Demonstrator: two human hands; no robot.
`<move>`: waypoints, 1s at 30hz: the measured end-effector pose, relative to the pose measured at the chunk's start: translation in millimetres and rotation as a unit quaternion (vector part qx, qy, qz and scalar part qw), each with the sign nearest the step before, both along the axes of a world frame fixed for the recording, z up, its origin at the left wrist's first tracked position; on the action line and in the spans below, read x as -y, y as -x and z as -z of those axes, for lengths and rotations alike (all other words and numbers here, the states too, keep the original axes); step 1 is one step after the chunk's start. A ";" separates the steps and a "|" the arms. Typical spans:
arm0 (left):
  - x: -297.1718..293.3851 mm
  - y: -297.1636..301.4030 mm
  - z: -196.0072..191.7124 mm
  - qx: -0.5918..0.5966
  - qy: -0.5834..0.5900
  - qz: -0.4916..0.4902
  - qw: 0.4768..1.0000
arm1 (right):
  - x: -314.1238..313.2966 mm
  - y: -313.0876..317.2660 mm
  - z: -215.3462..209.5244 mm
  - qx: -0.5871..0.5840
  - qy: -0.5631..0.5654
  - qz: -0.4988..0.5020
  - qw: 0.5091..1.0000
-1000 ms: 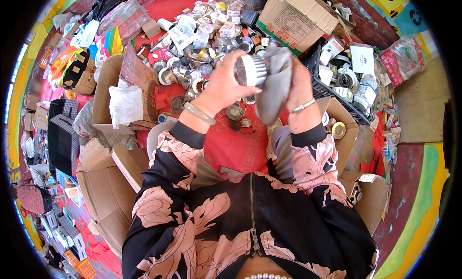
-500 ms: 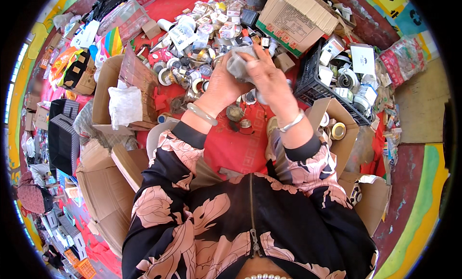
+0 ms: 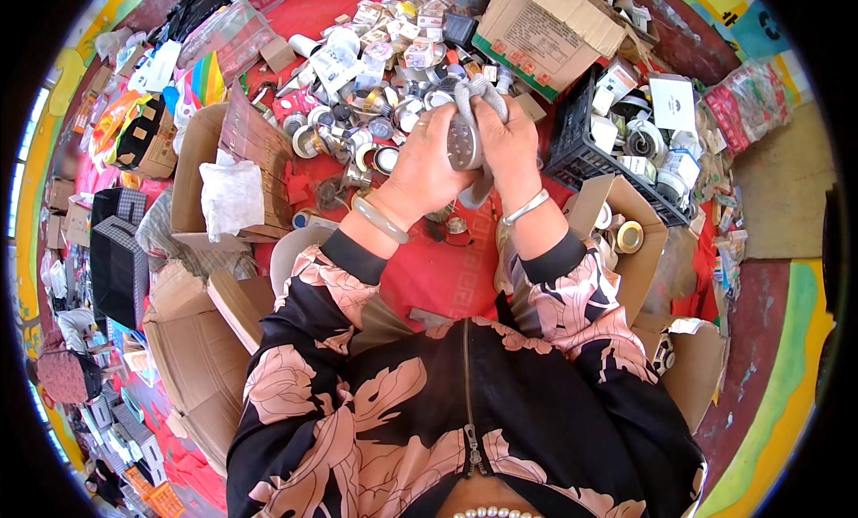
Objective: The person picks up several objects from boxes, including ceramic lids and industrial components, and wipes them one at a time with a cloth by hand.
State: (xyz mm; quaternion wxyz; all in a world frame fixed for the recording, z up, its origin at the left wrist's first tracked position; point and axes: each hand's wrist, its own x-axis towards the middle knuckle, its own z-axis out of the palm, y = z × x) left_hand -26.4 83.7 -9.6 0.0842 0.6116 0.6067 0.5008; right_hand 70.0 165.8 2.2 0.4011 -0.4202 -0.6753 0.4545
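Both hands have drawn closer: left hand (image 3: 429, 165) and right hand (image 3: 511, 147) clasp a grey cloth (image 3: 478, 98) around a small round tin (image 3: 459, 143), above crowded tins (image 3: 375, 125); black crate (image 3: 581, 156) just right.

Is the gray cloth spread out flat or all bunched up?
Bunched up: the gray cloth is wrapped around a small round thing, squeezed between the left hand and right hand.

round tin (image 3: 462, 143) half hidden by cloth (image 3: 483, 98)
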 end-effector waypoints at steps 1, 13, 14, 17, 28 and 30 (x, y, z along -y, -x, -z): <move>0.8 0.1 4.5 -0.026 -0.006 -0.006 1.000 | -8.4 0.1 9.1 -0.013 0.027 0.001 1.000; 2.6 20.1 -1.0 -0.089 -0.111 0.000 0.990 | -35.4 -32.2 -15.4 -0.314 0.356 -0.186 0.860; 1.5 19.2 -0.8 -0.110 -0.114 0.010 0.987 | -32.1 -32.9 -16.9 -0.298 0.351 -0.202 0.864; -2.1 14.0 1.7 -0.134 -0.109 0.028 0.985 | -13.7 -18.9 -4.6 -0.311 0.345 -0.291 0.836; 1.0 18.3 -8.1 0.098 0.045 0.017 0.994 | -6.7 -7.4 -1.0 -0.330 0.131 -0.231 0.906; 0.6 15.9 -6.3 0.080 0.039 -0.015 0.996 | -6.8 -4.6 6.8 -0.299 0.096 -0.223 0.923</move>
